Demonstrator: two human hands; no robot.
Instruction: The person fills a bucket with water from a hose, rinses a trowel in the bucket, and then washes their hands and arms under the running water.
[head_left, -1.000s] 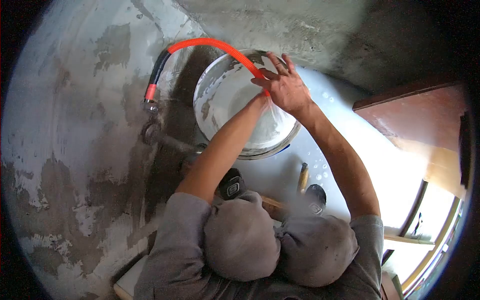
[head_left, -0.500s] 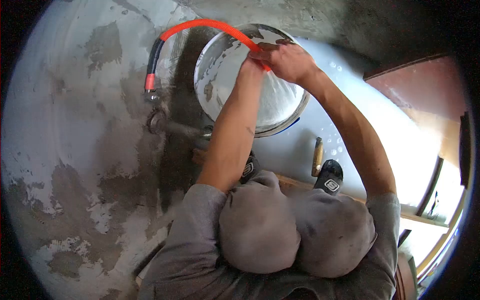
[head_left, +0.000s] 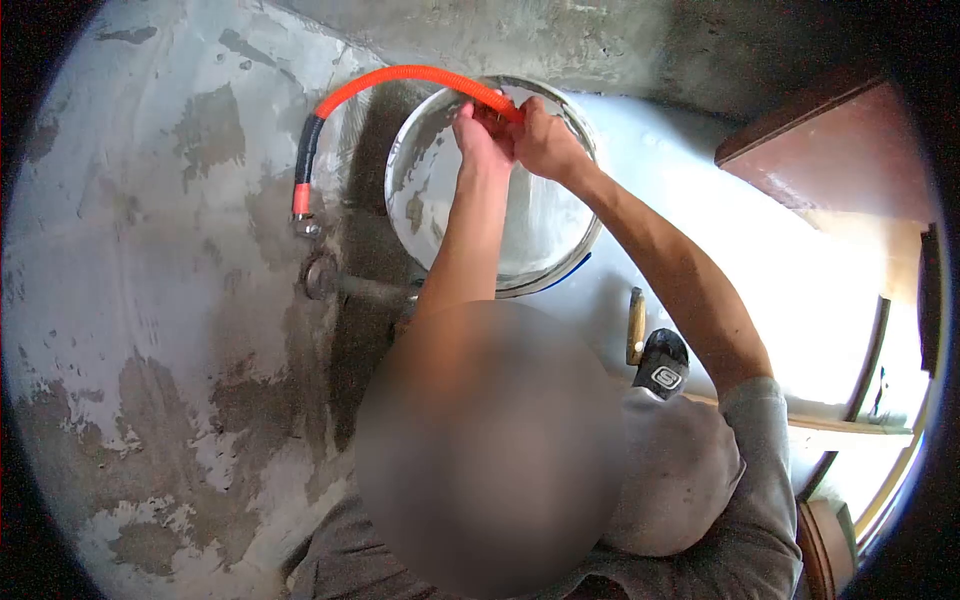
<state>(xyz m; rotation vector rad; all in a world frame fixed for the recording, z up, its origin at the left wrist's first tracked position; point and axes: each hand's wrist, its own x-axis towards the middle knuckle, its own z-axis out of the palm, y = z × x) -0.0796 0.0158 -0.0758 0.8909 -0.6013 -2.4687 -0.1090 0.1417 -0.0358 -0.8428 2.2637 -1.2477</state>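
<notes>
An orange ribbed hose arcs from a metal fitting on the wall to the top of a white bucket. My right hand is closed round the hose near its free end, over the bucket. Beside it, my left hand is turned palm up with the fingers apart and slightly curled, just under the hose; some fingertips are hidden. Pale liquid or wet residue shows inside the bucket, and its inner wall is smeared with grey. No clear stream from the hose is visible between my hands.
A metal tap fitting and a round wall flange are left of the bucket. A wooden-handled tool lies by my dark shoe. A reddish-brown panel stands at right. A blurred round patch hides part of my legs.
My left hand has turned from over the hose to palm up beside it. The water spraying into the bucket no longer shows. My right hand has shifted left and still grips the hose.
</notes>
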